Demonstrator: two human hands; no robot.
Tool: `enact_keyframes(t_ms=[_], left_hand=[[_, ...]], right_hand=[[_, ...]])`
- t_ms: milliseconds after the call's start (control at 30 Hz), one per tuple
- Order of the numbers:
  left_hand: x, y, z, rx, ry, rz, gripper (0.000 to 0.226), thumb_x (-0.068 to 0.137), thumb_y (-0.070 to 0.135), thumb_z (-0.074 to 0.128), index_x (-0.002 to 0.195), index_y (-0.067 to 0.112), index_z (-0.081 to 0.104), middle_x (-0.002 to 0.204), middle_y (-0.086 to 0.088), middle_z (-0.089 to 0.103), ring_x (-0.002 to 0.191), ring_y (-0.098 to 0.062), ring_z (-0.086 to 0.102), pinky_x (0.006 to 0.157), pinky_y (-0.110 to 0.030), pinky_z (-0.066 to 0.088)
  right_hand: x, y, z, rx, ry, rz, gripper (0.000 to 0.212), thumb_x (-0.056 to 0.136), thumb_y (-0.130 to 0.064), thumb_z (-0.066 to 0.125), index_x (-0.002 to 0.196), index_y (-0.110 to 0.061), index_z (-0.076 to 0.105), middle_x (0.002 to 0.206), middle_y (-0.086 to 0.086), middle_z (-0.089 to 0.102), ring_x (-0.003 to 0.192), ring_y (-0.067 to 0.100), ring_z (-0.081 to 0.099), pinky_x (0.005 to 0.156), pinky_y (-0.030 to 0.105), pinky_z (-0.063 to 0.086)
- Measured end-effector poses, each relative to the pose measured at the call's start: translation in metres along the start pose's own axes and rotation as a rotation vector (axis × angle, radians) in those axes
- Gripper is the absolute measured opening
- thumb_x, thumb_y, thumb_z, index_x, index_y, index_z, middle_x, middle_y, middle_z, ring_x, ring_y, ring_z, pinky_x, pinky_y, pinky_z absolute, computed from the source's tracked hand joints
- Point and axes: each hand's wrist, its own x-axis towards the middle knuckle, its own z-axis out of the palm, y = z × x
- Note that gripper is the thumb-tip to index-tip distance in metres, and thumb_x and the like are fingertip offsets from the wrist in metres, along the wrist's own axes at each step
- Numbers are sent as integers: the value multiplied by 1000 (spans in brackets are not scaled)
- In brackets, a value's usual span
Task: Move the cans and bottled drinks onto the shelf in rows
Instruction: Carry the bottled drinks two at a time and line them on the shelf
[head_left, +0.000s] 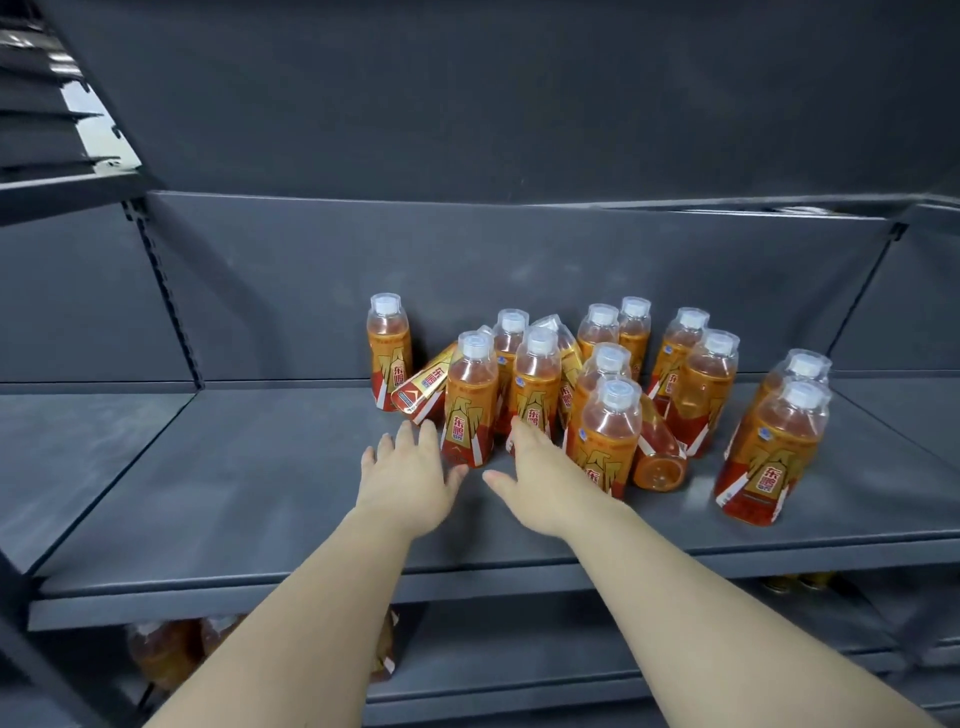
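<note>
Bottled drinks (602, 374) stood bunched, not in rows, ctr-right of the frame on the grey shelf (234, 493), orange w/ white caps. Most were upright. One tipped bottle (422, 391) leaned at the cluster's left side, and a fallen bottle (658, 457) lay right of ctr w/ its base toward the camera. A lone bottle (389, 351) stood at the group's back left; a pair (774, 452) stood apart at far right. No cans in view.

Left hand (410, 470) was flat, fingers spread, holding nothing, fingertips just beside the front bottle (470, 410). Right hand (540, 478) was likewise released, fingers at the base of the next bottle (535, 389). Probably the open palms flanked the front bottles to slide them into line, not lift them.

More bottles (166, 654) showed dimly below, bottom left.
</note>
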Motion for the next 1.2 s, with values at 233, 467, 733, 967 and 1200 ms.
enact_keyframes(t_ms=[233,467,733,967,1200], left_hand=[[37,-4,8,-107,30,15,79,91,59,56,148,16,22,152,-8,38,138,-31,41,113,-48,36],[63,3,14,-325,49,29,85,85,51,68,147,19,19,144,-8,43,128,-30,46,100,-46,47],[78,7,22,-450,52,15,102,79,51,76,152,22,10,147,-6,42,128,-29,50,100,-47,49],[83,9,29,-493,28,4,97,78,52,77,148,23,16,148,-4,43,130,-29,50,102,-47,50],[88,13,33,-585,43,-29,82,79,47,78,138,24,25,138,-1,51,124,-28,54,98,-44,51]], right_hand=[[46,-21,8,335,202,305,101,96,-36,62,157,-14,-16,168,8,1,151,31,19,120,47,26],[72,-18,6,372,345,447,98,96,-31,62,156,-10,-13,165,13,3,143,35,33,114,47,35],[86,-9,13,402,360,525,95,97,-31,61,157,-11,-11,161,13,16,134,34,43,102,45,41],[99,-9,19,473,418,579,90,95,-29,63,155,-12,-2,158,14,24,136,34,42,106,48,43],[108,1,21,550,475,578,87,93,-26,67,154,-11,7,153,13,35,135,34,43,109,49,39]])
